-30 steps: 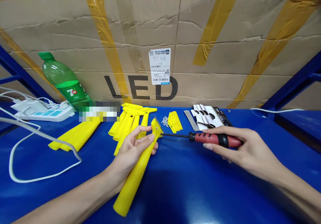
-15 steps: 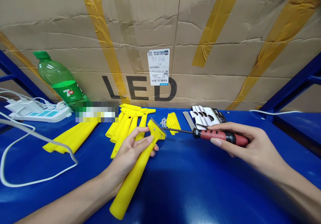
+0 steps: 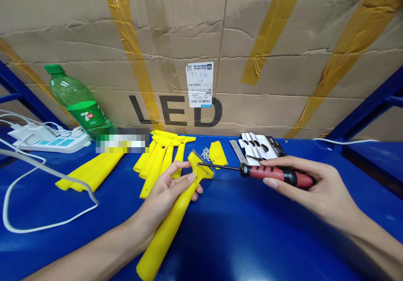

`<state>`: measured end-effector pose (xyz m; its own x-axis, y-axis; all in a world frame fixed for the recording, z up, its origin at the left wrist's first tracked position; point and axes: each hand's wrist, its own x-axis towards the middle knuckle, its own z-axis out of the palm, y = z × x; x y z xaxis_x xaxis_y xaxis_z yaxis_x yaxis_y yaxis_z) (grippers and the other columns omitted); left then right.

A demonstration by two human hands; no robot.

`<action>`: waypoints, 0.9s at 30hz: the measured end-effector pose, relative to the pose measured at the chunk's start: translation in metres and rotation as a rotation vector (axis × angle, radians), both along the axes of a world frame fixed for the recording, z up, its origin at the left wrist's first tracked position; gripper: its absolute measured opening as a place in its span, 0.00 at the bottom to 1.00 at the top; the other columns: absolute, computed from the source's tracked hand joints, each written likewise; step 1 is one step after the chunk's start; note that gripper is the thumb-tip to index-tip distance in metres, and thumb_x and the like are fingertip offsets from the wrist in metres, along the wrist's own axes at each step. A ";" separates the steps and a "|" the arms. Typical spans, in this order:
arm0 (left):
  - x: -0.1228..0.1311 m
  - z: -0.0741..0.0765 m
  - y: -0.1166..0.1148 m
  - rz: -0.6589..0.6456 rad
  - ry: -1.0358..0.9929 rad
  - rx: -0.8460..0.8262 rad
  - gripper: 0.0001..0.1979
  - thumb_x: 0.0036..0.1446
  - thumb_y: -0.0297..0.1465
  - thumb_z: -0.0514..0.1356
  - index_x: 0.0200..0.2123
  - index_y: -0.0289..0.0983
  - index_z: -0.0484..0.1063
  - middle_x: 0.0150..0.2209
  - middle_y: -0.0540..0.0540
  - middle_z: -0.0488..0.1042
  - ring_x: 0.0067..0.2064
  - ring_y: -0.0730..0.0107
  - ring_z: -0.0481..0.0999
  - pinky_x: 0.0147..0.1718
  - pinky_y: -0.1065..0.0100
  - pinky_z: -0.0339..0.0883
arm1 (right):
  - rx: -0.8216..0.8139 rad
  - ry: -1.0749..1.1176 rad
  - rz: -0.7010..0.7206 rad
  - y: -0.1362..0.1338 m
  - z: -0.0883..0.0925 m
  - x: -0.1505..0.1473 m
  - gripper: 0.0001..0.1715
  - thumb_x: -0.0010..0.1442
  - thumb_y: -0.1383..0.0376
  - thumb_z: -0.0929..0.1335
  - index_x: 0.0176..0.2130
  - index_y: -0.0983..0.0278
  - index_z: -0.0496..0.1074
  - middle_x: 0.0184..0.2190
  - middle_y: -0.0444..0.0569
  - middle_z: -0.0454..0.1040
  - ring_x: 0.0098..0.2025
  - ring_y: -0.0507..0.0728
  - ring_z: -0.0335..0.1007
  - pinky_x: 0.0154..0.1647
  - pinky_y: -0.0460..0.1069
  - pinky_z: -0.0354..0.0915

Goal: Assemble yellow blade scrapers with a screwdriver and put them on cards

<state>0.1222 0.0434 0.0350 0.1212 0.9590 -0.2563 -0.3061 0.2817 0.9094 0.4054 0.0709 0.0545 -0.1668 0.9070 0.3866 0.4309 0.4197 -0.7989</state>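
My left hand (image 3: 171, 186) is closed round the neck of a yellow scraper (image 3: 168, 235), whose wide head points up and away and carries a thin metal blade along its edge. In my right hand (image 3: 324, 186) is a red and black screwdriver (image 3: 267, 172), held level by its handle. Its tip meets the scraper head at the screw. Just beyond the head lie small screws (image 3: 205, 153) and several small yellow plates (image 3: 218, 154). A loose metal blade (image 3: 238, 151) rests beside white and black blade packs (image 3: 260, 146), partly behind the screwdriver.
Several yellow scraper handles (image 3: 157, 165) are piled behind my left hand, with more yellow handles (image 3: 94, 172) further left. A white power strip (image 3: 66, 143), looping cable (image 3: 19, 232) and green bottle (image 3: 75, 96) stand at left. A taped cardboard box (image 3: 267, 105) backs the blue shelf (image 3: 252, 239).
The scraper head has shifted slightly right and down. The screwdriver tip has moved left, from the blade edge onto the screw in the head.
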 end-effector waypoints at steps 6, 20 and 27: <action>-0.002 -0.002 0.001 -0.004 -0.035 -0.030 0.28 0.52 0.37 0.71 0.48 0.40 0.59 0.27 0.48 0.78 0.27 0.71 0.76 0.31 0.73 0.67 | 0.007 -0.028 0.008 -0.002 0.000 0.000 0.14 0.51 0.57 0.78 0.40 0.55 0.82 0.39 0.47 0.85 0.38 0.63 0.83 0.39 0.54 0.80; -0.001 0.003 0.000 0.035 -0.072 -0.068 0.29 0.48 0.35 0.74 0.47 0.41 0.61 0.27 0.47 0.78 0.26 0.73 0.75 0.29 0.74 0.67 | 0.208 -0.206 0.022 -0.001 -0.004 0.004 0.14 0.56 0.55 0.76 0.43 0.54 0.81 0.38 0.49 0.83 0.36 0.61 0.80 0.35 0.55 0.76; 0.000 0.005 -0.004 0.101 0.041 -0.018 0.23 0.54 0.35 0.71 0.49 0.40 0.66 0.31 0.45 0.81 0.30 0.72 0.76 0.33 0.74 0.69 | 0.248 -0.207 0.081 -0.003 0.005 0.009 0.16 0.59 0.58 0.73 0.49 0.53 0.76 0.49 0.52 0.74 0.47 0.62 0.75 0.45 0.54 0.74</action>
